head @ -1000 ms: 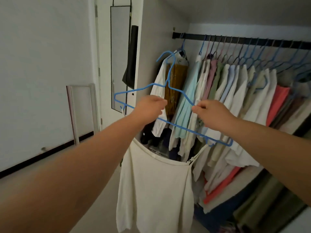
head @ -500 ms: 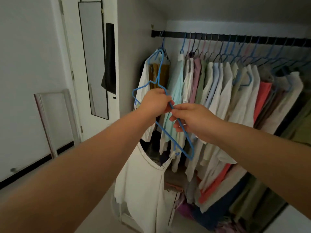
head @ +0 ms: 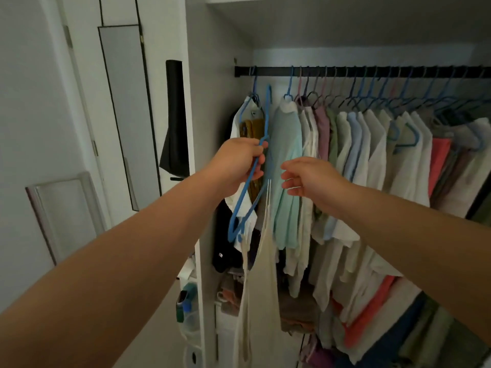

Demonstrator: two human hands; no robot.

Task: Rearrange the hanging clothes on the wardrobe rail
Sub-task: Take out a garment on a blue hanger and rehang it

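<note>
Your left hand (head: pixel 237 162) has its grip clamped on the blue hanger (head: pixel 249 181), fingers curled round the wire just under the neck. The hanger is turned edge-on, so its far shoulder is hard to make out. Its long axis runs near upright, hook (head: pixel 269 95) pointing up towards the rail (head: pixel 372 71) but short of it, in the gap between the leftmost shirt and the mint one (head: pixel 288 166). One cream top (head: pixel 259 301) hangs from it below your grip, its hem cut off by the frame edge. Your right hand (head: pixel 309 181) is just right of that grip, fingers loose and apart, holding nothing. The rail's right end is cut off, and the hangers there crowd too tight to count.
</note>
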